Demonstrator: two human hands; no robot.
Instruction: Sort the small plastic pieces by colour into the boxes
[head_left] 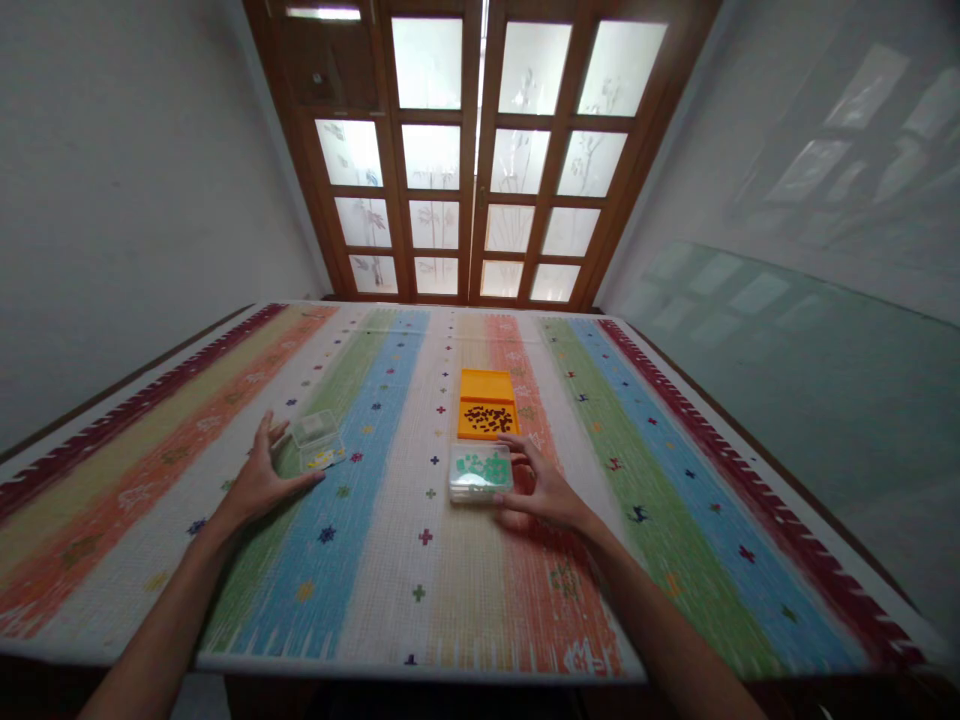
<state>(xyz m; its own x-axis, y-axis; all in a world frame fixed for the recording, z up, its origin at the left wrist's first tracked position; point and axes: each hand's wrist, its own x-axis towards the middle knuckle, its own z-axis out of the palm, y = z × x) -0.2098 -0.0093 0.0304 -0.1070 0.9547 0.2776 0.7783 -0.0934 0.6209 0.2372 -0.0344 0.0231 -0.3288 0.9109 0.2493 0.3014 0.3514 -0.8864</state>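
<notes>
On the left, my left hand rests at the cloth with thumb and fingers spread beside a small clear plastic box. That box has its lid up and some yellow pieces inside. My right hand grips the right end of a clear box between thumb and fingers; green pieces show through its closed lid. Directly behind it lies an opened yellow-orange box, its near half holding many small dark brown pieces.
A striped, patterned cloth covers the table. Beyond its far edge stands a wooden door with frosted panes. A pale glass panel leans along the right wall, and a plain wall runs along the left.
</notes>
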